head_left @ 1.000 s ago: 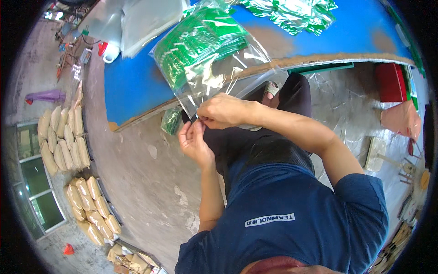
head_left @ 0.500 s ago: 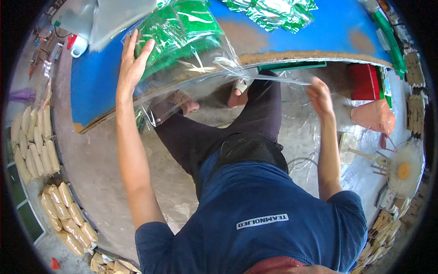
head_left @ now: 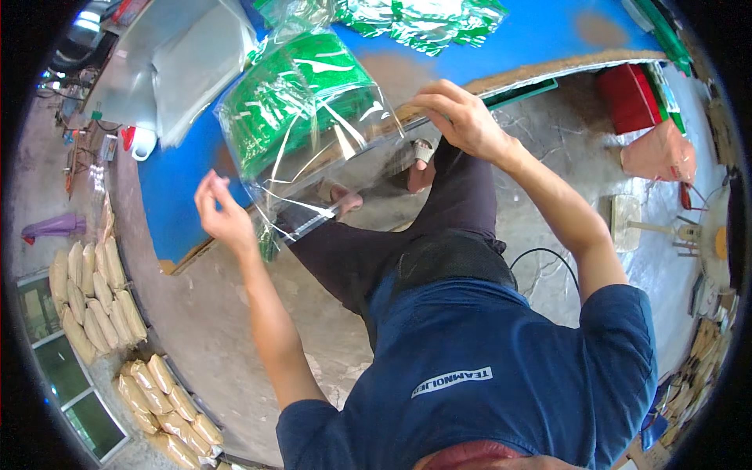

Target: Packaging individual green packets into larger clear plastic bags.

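Observation:
A large clear plastic bag [head_left: 313, 149] stuffed with green packets [head_left: 294, 102] lies on the near edge of the blue table [head_left: 176, 188], its open end hanging over toward me. My right hand [head_left: 462, 117] pinches the bag's right edge at the table's rim. Just left of the bag's lower corner is my left hand [head_left: 223, 215], raised with its fingers apart; I cannot tell whether it touches the plastic. My dark trouser legs and sandalled feet show through and below the bag.
More green packets [head_left: 415, 19] lie at the table's far side, and a stack of clear bags [head_left: 188, 59] beside a white cup [head_left: 142, 141] at its left. Tan sacks [head_left: 98, 298] line the floor on the left. A red box [head_left: 630, 98] sits right.
My left hand came off the top of the bag and dropped to its lower left corner. My right hand moved inward from the far right and took the bag's right edge.

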A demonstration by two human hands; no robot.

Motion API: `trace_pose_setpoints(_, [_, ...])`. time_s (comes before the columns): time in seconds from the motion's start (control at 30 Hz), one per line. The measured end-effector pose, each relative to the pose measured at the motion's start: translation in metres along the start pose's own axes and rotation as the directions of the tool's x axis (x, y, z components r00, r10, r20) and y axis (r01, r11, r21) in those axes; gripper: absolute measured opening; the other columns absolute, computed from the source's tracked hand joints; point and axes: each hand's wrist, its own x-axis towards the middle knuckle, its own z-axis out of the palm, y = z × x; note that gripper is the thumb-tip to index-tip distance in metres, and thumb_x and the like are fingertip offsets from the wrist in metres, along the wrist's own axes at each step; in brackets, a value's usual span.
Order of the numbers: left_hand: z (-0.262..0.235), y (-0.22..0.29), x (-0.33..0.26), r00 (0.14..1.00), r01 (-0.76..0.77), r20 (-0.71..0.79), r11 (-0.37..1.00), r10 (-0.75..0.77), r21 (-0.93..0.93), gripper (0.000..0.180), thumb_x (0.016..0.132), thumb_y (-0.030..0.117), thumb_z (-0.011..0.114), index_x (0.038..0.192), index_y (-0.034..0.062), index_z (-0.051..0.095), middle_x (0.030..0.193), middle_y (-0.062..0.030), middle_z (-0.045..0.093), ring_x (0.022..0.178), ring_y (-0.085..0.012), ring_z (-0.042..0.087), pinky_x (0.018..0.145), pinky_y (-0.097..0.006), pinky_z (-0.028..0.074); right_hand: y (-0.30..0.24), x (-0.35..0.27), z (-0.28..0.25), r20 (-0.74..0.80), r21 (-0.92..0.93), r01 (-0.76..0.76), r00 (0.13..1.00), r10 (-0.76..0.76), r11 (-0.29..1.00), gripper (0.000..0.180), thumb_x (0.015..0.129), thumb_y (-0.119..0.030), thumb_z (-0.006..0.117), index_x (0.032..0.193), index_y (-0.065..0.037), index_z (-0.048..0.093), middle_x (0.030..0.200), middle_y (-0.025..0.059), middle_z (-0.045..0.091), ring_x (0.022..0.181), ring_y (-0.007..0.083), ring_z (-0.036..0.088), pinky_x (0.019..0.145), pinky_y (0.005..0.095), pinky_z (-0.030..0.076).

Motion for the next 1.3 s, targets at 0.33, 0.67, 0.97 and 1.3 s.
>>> trace_pose_setpoints(0.33, [-0.012,0.013,-0.064,0.915,-0.398,0.1,0.914,0.39,0.076,0.03,0.08,-0.007,0.07,0.104,0.01,0.076,0.112,-0.0097,0.068,0.103,-0.0293,0.067,0.089,-0.039,0.053,0.001,0.015,0.017,0.099,-0.095,0.276,0.959,-0.266,0.957,0.034,0.075,-0.003,0.07,0.108,-0.009,0.067,0.109,0.0086,0.063,0.096,0.029,0.063,0.082,0.0388,0.05])
trace_pose_setpoints(0.67, [-0.042,0.052,0.102,0.996,0.015,0.084,0.973,0.004,-0.229,0.023,0.101,0.017,0.06,0.107,-0.0008,0.073,0.105,-0.0077,0.074,0.101,-0.0119,0.066,0.092,-0.03,0.051,0.016,0.18,-0.003,-0.253,0.15,-0.116,0.955,0.152,0.982,0.021,0.098,-0.018,0.058,0.109,0.0,0.061,0.098,0.012,0.07,0.089,0.0207,0.066,0.081,0.0342,0.05])
trace_pose_setpoints(0.97, [-0.067,0.05,0.169,0.973,0.081,0.23,0.948,-0.009,-0.308,0.028,0.101,0.024,0.06,0.11,-0.0003,0.071,0.109,-0.0079,0.072,0.1,-0.0142,0.066,0.092,-0.03,0.051,0.013,0.219,-0.03,-0.21,0.258,-0.077,0.968,0.133,0.963,0.022,0.097,-0.02,0.06,0.102,0.001,0.063,0.09,0.0083,0.07,0.083,0.0139,0.064,0.077,0.0311,0.05])
trace_pose_setpoints(1.3, [-0.072,0.054,0.165,0.988,0.016,0.144,0.886,0.058,-0.464,0.028,0.102,0.024,0.058,0.109,-0.0001,0.071,0.106,-0.0089,0.073,0.099,-0.0153,0.067,0.091,-0.03,0.052,0.004,0.23,-0.034,-0.246,0.397,0.086,0.969,0.016,0.914,0.019,0.099,-0.019,0.059,0.098,0.0,0.063,0.088,0.006,0.068,0.083,0.0113,0.061,0.076,0.0281,0.049])
